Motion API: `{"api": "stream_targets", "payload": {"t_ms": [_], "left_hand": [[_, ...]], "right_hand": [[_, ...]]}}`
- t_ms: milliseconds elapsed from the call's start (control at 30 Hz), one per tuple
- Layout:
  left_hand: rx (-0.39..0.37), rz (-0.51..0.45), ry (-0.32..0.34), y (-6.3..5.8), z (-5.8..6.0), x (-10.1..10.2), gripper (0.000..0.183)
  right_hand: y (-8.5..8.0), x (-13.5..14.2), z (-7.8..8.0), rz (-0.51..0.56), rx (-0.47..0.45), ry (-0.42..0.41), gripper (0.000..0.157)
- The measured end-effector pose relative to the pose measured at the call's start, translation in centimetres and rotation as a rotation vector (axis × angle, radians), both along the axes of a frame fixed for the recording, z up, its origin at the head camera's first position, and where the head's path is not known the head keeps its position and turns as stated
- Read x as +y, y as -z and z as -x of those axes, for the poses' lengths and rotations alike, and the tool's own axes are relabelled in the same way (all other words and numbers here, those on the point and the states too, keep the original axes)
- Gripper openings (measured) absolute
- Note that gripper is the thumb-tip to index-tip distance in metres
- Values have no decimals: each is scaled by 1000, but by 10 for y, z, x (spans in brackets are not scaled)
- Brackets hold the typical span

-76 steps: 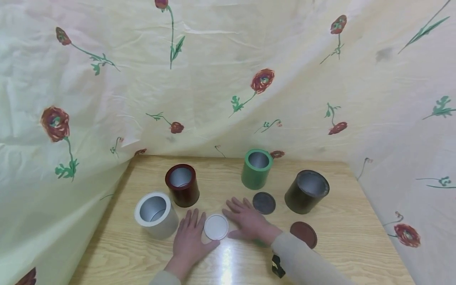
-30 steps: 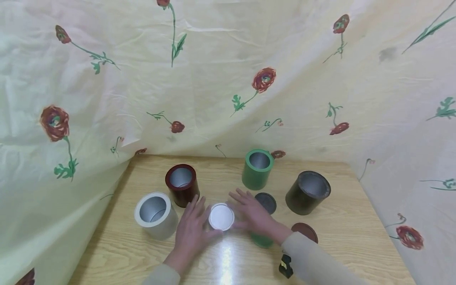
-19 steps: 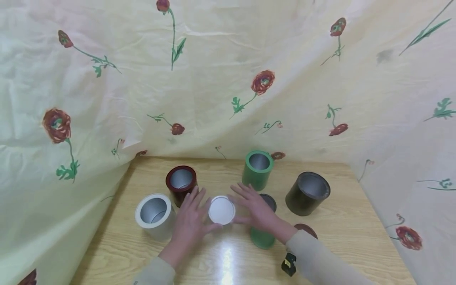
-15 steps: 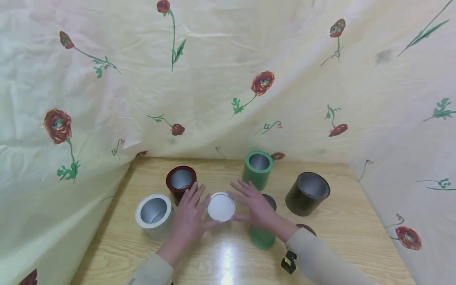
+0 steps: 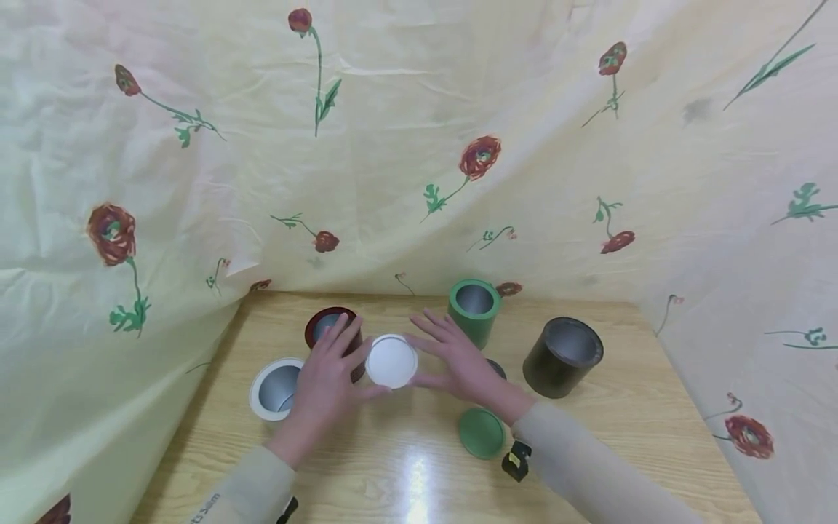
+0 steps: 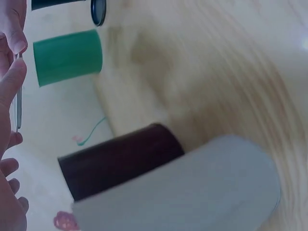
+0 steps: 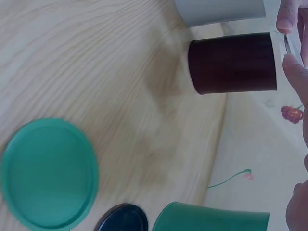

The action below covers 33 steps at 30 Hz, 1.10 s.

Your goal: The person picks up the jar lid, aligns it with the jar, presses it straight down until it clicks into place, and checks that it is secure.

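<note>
A round white lid [image 5: 391, 362] is raised above the table between both hands, its edge thin in the left wrist view. My left hand [image 5: 327, 378] pinches its left edge with thumb and fingertips. From the opposite side my right hand [image 5: 458, 364] pinches the right edge, other fingers spread. Below and left of the left hand stands an open white can [image 5: 257, 393], partly covered by it. A dark red can [image 5: 316, 326] behind that hand is also partly hidden.
An open green can [image 5: 473, 327] stands at the back, an open black can [image 5: 550, 371] to the right. A green lid [image 5: 482, 434] lies below the right hand; a black lid [image 5: 499, 369] is mostly hidden by it. A patterned cloth [image 5: 393, 182] hangs behind the table.
The hands have taken the white lid off the table, lifted it and carried it away from the body, then leftward. The green lid has come into view; the right sleeve now covers the brown lid.
</note>
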<state>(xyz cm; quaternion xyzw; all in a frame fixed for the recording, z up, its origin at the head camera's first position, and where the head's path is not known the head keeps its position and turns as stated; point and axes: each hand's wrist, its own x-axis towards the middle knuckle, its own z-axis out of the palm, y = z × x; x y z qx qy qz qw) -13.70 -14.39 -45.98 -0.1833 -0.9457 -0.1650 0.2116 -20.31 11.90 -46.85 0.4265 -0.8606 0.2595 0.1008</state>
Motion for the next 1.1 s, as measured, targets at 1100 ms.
{"api": "stream_targets", "payload": {"t_ms": [1100], "left_hand": [[-160, 65, -13, -45, -7, -90, 85]], "right_hand": [[-22, -89, -5, 9, -145, 21, 78]]}}
